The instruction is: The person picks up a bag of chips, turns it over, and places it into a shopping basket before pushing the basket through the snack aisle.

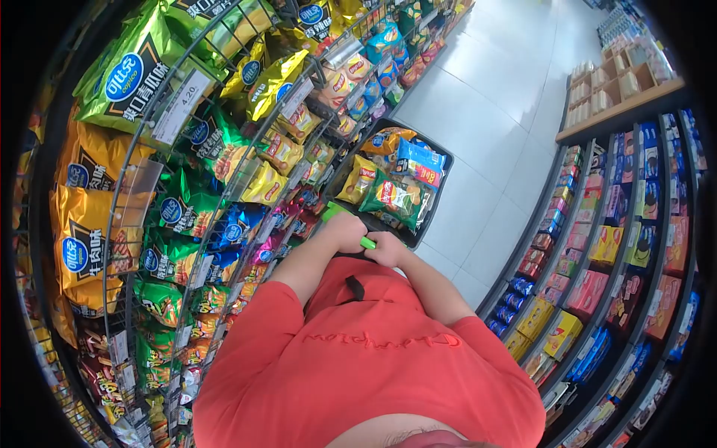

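My left hand (345,231) is wrapped round the bright green handle (367,243) of a shopping cart. Just to its right, my right hand (387,250) is closed on the same handle. Ahead of both hands is the cart's dark basket (442,196). Several snack bags lie in it: a green chip bag (394,198) nearest, a yellow bag (357,180) on the left, a blue bag (420,161) on the right and an orange bag (387,140) at the far end. Most of the cart's frame is hidden below the basket.
Close on the left runs a wire rack (196,254) packed with chip bags, bearing a price tag (181,106). Shelves of boxed snacks (586,291) line the right side. The pale tiled floor (489,97) stretches ahead between them, with a wooden display (620,89) at the far right.
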Motion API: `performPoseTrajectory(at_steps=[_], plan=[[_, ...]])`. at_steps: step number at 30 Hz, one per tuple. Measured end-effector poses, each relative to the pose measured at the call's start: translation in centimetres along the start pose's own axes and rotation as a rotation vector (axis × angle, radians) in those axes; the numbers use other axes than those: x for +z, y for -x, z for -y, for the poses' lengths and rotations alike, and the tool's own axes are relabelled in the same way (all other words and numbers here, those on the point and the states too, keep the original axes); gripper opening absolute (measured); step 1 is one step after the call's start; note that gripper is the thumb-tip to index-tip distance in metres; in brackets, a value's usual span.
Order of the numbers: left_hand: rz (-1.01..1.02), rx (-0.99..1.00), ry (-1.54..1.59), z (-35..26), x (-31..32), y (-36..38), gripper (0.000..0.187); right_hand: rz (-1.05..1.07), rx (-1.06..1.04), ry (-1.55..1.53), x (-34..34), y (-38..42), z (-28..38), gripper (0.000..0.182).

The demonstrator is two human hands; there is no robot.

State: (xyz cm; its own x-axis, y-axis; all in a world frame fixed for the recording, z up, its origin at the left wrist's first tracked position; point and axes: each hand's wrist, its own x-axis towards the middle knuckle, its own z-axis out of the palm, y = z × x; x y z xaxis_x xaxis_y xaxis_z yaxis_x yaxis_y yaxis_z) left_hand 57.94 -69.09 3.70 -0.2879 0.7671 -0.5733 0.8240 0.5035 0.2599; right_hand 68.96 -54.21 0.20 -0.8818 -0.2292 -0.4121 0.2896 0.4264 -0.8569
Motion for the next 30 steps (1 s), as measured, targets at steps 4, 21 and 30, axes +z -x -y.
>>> performPoseTrajectory(at_steps=[4,21,30], plan=[[0.017,-0.011,0.008,0.5,-1.6,-1.8,0.03,-0.025,-0.023,0.022,-1.7,-1.4,-0.7,0.03],[-0.023,0.101,0.049,4.3,-8.8,-11.2,0.027,-0.132,0.091,0.022,-10.9,-7.0,-2.4,0.028],[0.01,0.139,0.006,5.3,-11.5,-12.8,0.026,-0.202,0.104,-0.057,-12.1,-8.5,-2.4,0.03]])
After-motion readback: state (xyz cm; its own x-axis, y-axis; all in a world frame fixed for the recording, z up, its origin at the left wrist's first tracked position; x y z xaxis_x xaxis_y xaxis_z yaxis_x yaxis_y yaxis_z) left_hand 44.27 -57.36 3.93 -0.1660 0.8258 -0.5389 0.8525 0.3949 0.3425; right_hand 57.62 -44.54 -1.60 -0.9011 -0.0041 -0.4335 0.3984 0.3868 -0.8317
